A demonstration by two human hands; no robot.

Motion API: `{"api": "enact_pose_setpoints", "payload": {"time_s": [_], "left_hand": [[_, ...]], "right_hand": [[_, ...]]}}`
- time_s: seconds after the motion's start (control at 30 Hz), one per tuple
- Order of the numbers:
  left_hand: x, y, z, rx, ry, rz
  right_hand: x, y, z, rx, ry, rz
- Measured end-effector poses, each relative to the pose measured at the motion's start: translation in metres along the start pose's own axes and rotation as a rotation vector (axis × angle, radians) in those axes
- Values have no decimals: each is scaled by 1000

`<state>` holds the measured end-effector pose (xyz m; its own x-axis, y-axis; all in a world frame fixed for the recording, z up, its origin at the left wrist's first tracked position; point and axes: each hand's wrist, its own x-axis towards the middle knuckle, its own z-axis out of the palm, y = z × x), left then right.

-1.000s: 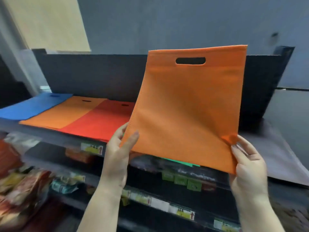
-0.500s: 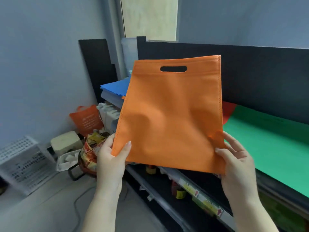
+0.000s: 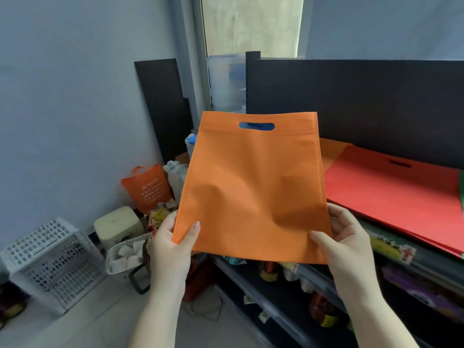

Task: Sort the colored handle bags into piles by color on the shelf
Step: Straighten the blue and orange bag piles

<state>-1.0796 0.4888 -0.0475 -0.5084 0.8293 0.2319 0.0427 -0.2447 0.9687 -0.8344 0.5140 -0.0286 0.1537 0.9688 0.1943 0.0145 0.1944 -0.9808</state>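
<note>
Left hand [image 3: 170,244] and right hand [image 3: 344,244]: fingers pinch the lower corners of the orange bag [image 3: 251,192], thumbs on its front face. The bag hangs upright in front of the shelf [image 3: 401,249], handle slot uppermost. Behind its right edge lie the orange pile [image 3: 331,151] and red pile [image 3: 391,194]. A white crate [image 3: 50,262] stands on the floor at left, well apart.
</note>
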Motion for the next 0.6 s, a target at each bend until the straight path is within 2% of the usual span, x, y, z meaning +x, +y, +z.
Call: {"api": "enact_pose_setpoints", "payload": {"time_s": [0.23, 0.6], "left_hand": [[71, -13, 18, 69, -106, 45], [199, -29, 96, 300, -297, 285]], "right_hand": [[48, 14, 25, -134, 69, -39], [146, 29, 27, -352, 264, -130]]}}
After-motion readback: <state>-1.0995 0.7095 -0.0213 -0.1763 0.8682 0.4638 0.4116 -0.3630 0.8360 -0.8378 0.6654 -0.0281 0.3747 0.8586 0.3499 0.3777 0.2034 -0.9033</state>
